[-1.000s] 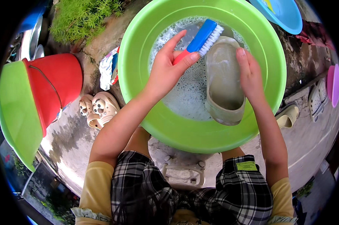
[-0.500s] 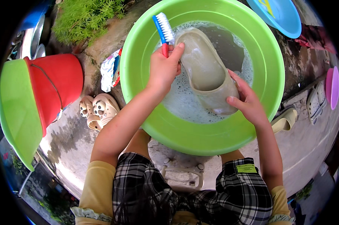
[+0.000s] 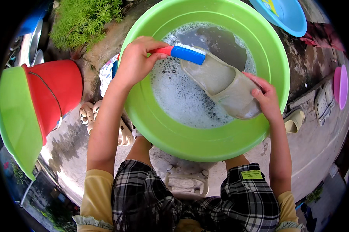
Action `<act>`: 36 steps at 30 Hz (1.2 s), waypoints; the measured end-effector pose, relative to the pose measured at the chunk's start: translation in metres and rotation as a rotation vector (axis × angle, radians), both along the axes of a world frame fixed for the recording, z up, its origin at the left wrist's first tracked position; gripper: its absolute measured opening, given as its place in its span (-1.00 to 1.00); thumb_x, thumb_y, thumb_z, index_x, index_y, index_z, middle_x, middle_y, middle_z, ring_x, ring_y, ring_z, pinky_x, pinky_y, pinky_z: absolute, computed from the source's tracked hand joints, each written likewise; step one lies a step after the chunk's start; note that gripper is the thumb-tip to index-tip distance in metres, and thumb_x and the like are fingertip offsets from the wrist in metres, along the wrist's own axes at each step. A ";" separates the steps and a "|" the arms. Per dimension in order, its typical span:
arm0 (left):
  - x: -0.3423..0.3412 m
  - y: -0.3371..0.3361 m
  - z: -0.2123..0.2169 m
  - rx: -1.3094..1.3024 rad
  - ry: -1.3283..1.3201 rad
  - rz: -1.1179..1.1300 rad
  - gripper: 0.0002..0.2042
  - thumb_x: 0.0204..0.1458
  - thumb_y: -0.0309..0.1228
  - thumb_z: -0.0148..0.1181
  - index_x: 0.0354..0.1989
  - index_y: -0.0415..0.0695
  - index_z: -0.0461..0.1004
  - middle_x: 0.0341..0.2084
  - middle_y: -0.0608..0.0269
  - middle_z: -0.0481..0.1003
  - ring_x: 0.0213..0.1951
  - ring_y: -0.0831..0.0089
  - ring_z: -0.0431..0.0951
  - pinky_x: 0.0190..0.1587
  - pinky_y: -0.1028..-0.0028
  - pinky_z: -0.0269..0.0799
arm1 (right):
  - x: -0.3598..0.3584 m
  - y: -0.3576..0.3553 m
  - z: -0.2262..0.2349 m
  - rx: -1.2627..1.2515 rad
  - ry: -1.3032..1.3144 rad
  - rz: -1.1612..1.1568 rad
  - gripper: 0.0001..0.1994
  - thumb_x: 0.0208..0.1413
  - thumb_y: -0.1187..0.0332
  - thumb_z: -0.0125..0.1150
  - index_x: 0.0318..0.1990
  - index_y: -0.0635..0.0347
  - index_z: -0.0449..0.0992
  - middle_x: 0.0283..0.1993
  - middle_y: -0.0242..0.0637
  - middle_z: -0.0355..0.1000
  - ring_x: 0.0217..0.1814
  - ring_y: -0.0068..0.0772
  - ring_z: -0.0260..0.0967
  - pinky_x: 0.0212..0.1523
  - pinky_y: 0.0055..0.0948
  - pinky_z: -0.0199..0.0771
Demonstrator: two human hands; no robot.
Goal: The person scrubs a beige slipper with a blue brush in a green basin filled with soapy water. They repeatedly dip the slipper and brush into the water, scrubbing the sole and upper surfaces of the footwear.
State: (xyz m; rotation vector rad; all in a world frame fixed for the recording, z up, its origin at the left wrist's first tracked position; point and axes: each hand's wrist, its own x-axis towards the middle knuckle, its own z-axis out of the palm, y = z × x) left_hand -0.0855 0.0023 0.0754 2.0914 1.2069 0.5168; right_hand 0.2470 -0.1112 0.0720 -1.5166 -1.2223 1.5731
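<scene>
Head view: L hand (image 3: 135, 62), fingers wrapped tight round the red handle of a blue scrub brush (image 3: 184, 53), bristles on the heel end of a grey-beige slipper (image 3: 224, 87). R hand (image 3: 265, 96) pinches the slipper's toe end w/ thumb on top, near the basin's right rim. Looks like mid-scrub; next stroke likely needs a firm hold so the wet slipper won't slide. Green basin (image 3: 205, 141) holds soapy, foamy water.

The single view sits on my head, left of its twin, facing steeply down at close range over my lap onto the green basin (image 3: 205, 143), its fisheye bending edges toward the dark rim, my forearms entering from the lower edge.
</scene>
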 end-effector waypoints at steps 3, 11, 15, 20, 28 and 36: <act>0.035 -0.003 -0.003 0.020 -0.085 -0.302 -0.82 -0.19 -0.58 0.24 -0.33 -0.21 0.54 -0.49 0.18 0.47 -0.37 0.31 0.44 -0.30 0.38 0.36 | -0.008 0.004 0.004 -0.017 -0.021 -0.019 -0.59 -0.01 0.29 0.20 0.02 0.22 0.45 -0.04 -0.30 0.42 -0.01 -0.49 0.32 0.06 -0.48 0.26; 0.039 -0.019 -0.010 -0.206 -0.211 -0.014 -0.87 -0.18 -0.60 0.28 -0.50 -0.27 0.41 -0.52 0.24 0.46 -0.41 0.47 0.50 -0.33 0.53 0.40 | -0.003 -0.004 -0.004 -0.021 0.001 -0.060 -0.64 0.03 0.31 0.17 -0.01 0.24 0.47 -0.03 -0.26 0.44 0.00 -0.51 0.33 0.07 -0.48 0.26; 0.057 -0.031 -0.002 -0.162 -0.291 -0.135 -0.84 -0.23 -0.59 0.31 -0.44 -0.26 0.47 -0.52 0.23 0.48 -0.45 0.49 0.46 -0.34 0.51 0.38 | -0.017 0.001 -0.003 0.048 0.001 -0.012 -0.66 0.07 0.30 0.14 -0.01 0.25 0.47 0.00 -0.24 0.43 0.01 -0.51 0.32 0.07 -0.46 0.26; 0.043 -0.017 -0.007 -0.033 -0.280 -0.073 -0.80 -0.28 -0.56 0.34 -0.43 -0.24 0.49 -0.56 0.24 0.38 -0.42 0.39 0.43 -0.37 0.47 0.37 | -0.008 -0.001 -0.002 0.013 0.008 -0.024 -0.66 0.14 0.26 0.06 -0.04 0.34 0.47 0.04 -0.22 0.41 0.03 -0.49 0.31 0.10 -0.45 0.24; 0.072 -0.043 0.001 -0.083 -0.333 -0.100 -0.83 -0.29 -0.60 0.33 -0.48 -0.24 0.47 -0.51 0.25 0.42 -0.46 0.47 0.45 -0.39 0.51 0.36 | -0.027 0.017 0.014 -0.013 -0.046 0.031 -0.35 0.29 -0.03 -0.50 -0.07 0.36 0.48 -0.02 -0.18 0.43 0.00 -0.41 0.34 0.11 -0.49 0.20; 0.074 -0.047 0.007 -0.172 -0.307 -0.082 -0.82 -0.23 -0.57 0.34 -0.40 -0.23 0.51 -0.51 0.27 0.46 -0.44 0.56 0.46 -0.33 0.55 0.40 | -0.025 0.015 0.010 0.073 -0.048 0.031 -0.23 0.26 -0.10 -0.61 -0.10 0.46 0.46 0.00 -0.10 0.42 0.04 -0.28 0.34 0.16 -0.40 0.18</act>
